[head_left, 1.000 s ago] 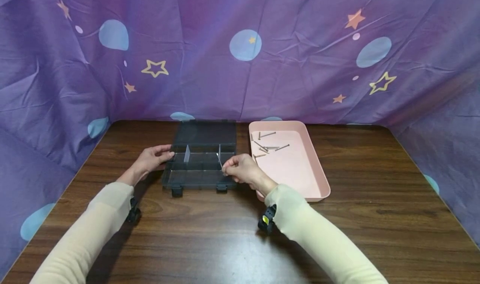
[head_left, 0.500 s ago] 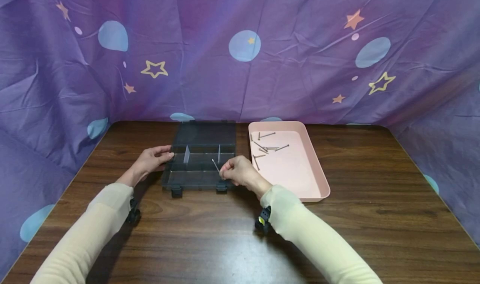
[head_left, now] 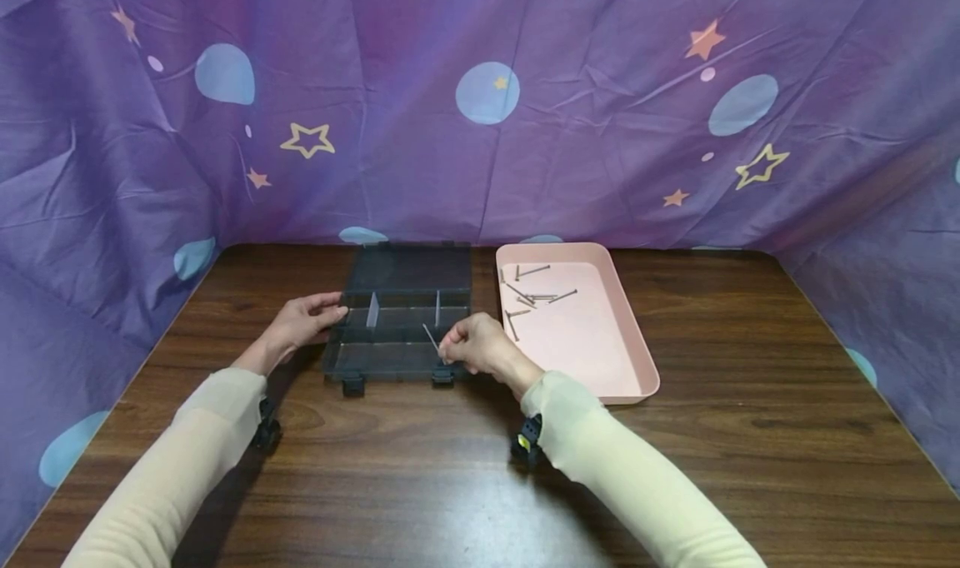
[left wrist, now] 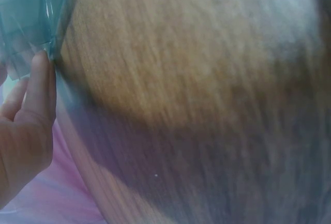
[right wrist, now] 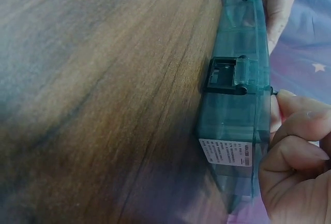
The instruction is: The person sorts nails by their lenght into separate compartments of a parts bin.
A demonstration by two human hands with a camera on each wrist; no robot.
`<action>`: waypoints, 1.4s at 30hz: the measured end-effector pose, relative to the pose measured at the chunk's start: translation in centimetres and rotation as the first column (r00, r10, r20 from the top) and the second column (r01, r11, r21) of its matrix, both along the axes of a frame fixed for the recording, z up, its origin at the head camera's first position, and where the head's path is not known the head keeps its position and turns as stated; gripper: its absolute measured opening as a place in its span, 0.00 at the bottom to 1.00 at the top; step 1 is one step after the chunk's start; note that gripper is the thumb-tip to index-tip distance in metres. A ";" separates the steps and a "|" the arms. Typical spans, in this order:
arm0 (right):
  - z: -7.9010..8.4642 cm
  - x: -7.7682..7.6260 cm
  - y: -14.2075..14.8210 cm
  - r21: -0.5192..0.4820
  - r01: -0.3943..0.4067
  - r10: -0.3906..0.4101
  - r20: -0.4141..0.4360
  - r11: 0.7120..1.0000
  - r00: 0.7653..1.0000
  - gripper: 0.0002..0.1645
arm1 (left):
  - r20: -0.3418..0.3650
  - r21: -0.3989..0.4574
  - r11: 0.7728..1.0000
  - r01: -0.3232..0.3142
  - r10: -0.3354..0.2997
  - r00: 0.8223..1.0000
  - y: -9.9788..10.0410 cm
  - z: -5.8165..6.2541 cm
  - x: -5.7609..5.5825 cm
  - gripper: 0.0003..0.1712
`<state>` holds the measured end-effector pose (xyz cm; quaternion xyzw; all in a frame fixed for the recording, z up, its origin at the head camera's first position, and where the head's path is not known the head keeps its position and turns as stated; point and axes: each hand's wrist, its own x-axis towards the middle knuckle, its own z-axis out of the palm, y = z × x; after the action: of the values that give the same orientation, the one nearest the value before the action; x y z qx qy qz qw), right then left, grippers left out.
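A see-through dark compartment box (head_left: 386, 360) lies on the table with its lid (head_left: 412, 266) folded back. Pale dividers (head_left: 372, 310) stand in its far row. At the box's left edge, my left hand (head_left: 296, 322) touches the side with its fingers fairly straight; in the left wrist view one fingertip (left wrist: 40, 61) meets the box corner. My right hand (head_left: 480, 347) pinches a thin metal nail (head_left: 431, 336) between thumb and finger, tilted over the box's near right part. In the right wrist view only a small dark end of the nail (right wrist: 274, 90) shows.
To the right stands a pink tray (head_left: 637, 335) with several loose nails or screws (head_left: 542, 296) toward its far left. Two black latches (head_left: 443, 375) project from the box's near side. A purple curtain (head_left: 390, 176) hangs behind the wooden table (head_left: 375, 485).
My right hand has shifted slightly left and toward me, carrying the nail from near the right divider to the box's near row. My left hand stays at the box edge.
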<state>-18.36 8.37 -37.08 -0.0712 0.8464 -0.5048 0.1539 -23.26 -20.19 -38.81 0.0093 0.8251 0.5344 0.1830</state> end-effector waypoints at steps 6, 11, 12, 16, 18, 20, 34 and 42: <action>0.0 0.1 0.1 0.019 0.000 0.000 -0.017 1.000 1.000 0.03 | -0.002 -0.001 1.000 -0.004 0.004 1.000 0.1 0.0 0.1 0.35; -0.1 0.0 0.1 0.002 0.003 -0.003 -0.009 1.000 1.000 0.03 | -0.004 0.011 1.000 0.001 -0.001 1.000 0.1 0.0 0.1 0.34; -0.1 0.0 0.1 -0.007 0.003 -0.003 -0.007 1.000 1.000 0.03 | -0.004 0.014 1.000 0.001 -0.001 1.000 0.1 0.0 0.1 0.34; -0.4 0.0 0.2 -0.057 0.010 -0.010 0.009 0.998 1.000 0.04 | -0.002 0.012 1.000 0.002 -0.002 1.000 0.0 0.0 0.1 0.34; -0.5 0.0 0.2 -0.091 0.020 -0.017 0.033 0.996 0.999 0.04 | 0.000 0.011 1.000 0.001 -0.001 1.000 0.0 0.0 0.2 0.34; -0.4 0.1 0.2 -0.116 0.031 -0.025 0.054 0.993 0.998 0.04 | 0.002 0.011 1.000 0.000 0.000 1.000 0.0 0.0 0.2 0.34; 1.0 0.1 2.1 -0.190 0.083 -0.072 0.060 0.978 0.996 0.07 | 0.011 0.013 1.000 -0.019 0.019 1.000 0.0 -0.1 -0.1 0.35; 2.1 -0.7 5.1 -0.292 0.180 -0.164 0.078 0.939 0.983 0.09 | 0.005 0.023 1.000 -0.020 0.020 1.000 0.1 -0.1 -0.1 0.35</action>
<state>-19.07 13.51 -35.00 -0.0060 0.7593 -0.6398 0.1189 -23.34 -20.13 -38.89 0.0020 0.8183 0.5459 0.1798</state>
